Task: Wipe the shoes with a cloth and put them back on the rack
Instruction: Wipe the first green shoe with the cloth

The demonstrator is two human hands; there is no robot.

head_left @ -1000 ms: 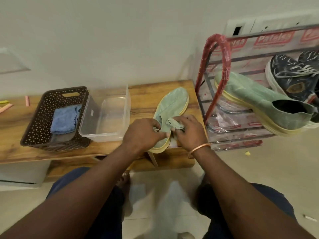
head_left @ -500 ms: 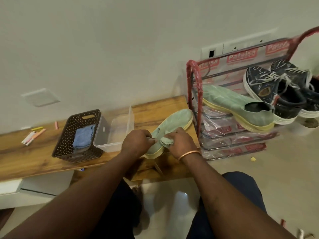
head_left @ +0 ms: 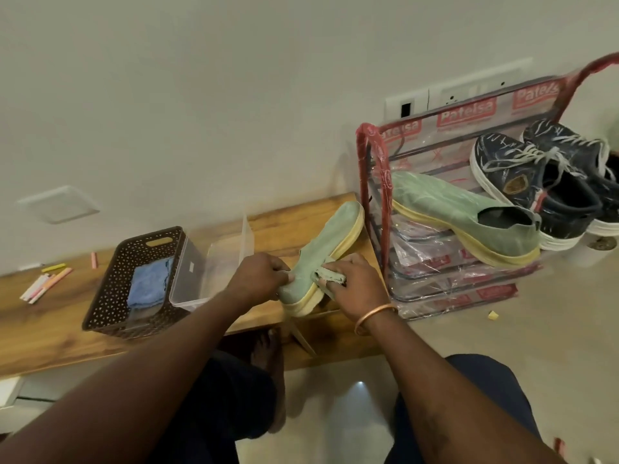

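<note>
Green shoe [head_left: 330, 249] lies on the tabletop [head_left: 50, 326] just beside the rack [head_left: 363, 162], toe pointing toward the wall, heel end toward the person.

Left hand [head_left: 259, 279]: fingers curled round the heel end of the shoe, gripping it.

Right hand [head_left: 356, 286]: fingers bent over a pale green cloth [head_left: 326, 276], holding it bunched against the shoe's side near the sole. Bangle [head_left: 375, 316] on that wrist.

On the rack's top shelf: second green shoe [head_left: 469, 216], with a pair of dark sneakers [head_left: 536, 175] next to it.

Farther from the rack along the tabletop: clear tub [head_left: 191, 279], then a brown basket [head_left: 110, 289] with a blue cloth [head_left: 149, 284] inside.
</note>
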